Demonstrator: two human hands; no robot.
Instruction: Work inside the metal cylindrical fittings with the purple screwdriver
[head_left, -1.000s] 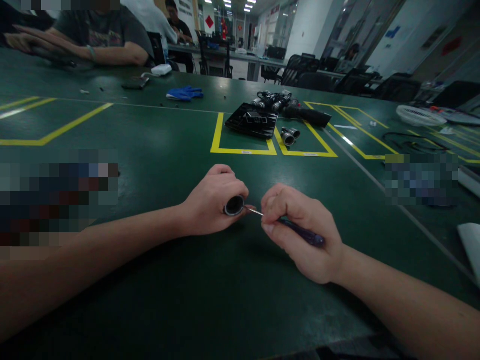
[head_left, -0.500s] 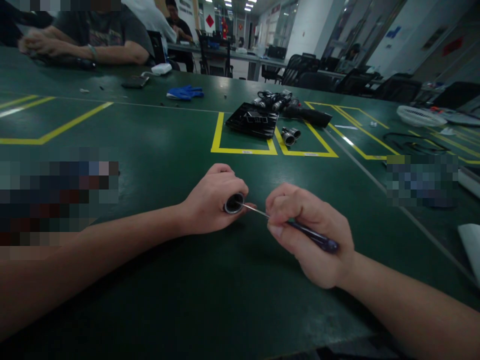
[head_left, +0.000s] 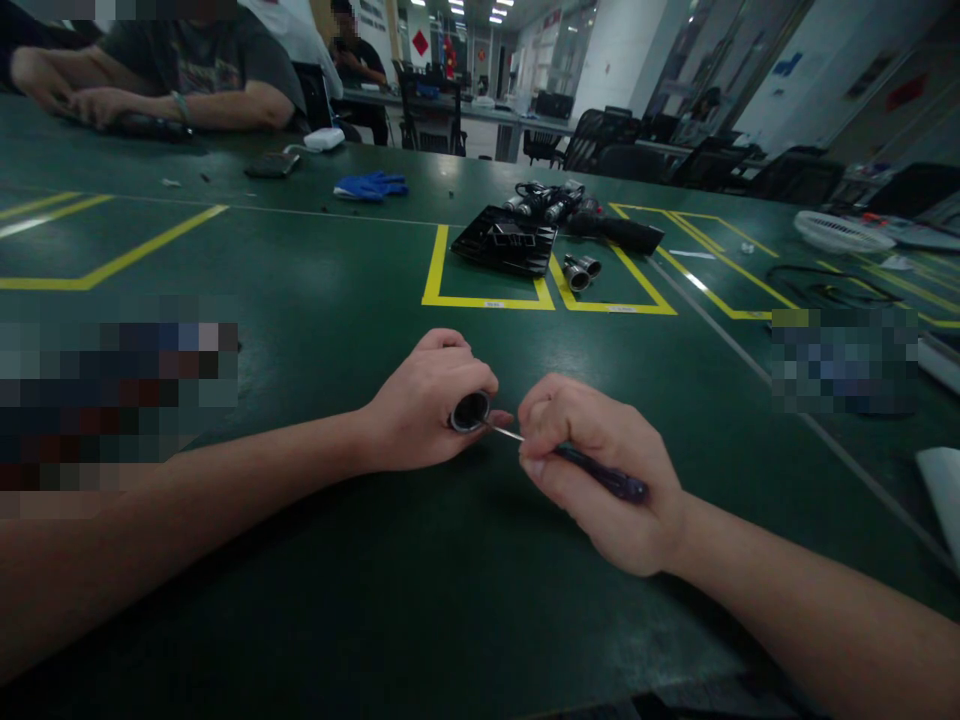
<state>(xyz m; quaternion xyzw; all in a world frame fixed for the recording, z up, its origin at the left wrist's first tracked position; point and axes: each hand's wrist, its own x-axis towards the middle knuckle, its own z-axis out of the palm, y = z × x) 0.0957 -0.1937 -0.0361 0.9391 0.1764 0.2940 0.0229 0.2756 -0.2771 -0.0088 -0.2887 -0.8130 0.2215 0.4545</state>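
My left hand [head_left: 435,400] is wrapped round a short metal cylinder [head_left: 471,411], its open end turned toward me and to the right. The inside of the cylinder looks dark, and most of its body is hidden by my fingers. In my right hand [head_left: 607,470] is a screwdriver [head_left: 600,472] with a dark handle and a thin shaft. The shaft points left, and its tip is at the cylinder's open mouth. Whether the tip touches the inner wall I cannot tell. Both hands are just above the green table [head_left: 420,590].
Beyond my hands, yellow tape frames hold a black plastic bag [head_left: 506,242], two small metal cylinders [head_left: 581,271] and a pile of metal parts with cables [head_left: 551,200]. A blue glove [head_left: 370,186] lies farther back. Across the table sits a person [head_left: 202,75]. At far right is a white fan guard [head_left: 841,232].
My right hand has shifted left with the screwdriver, so less of the shaft shows between the hands. My left hand and the cylinder have barely moved.
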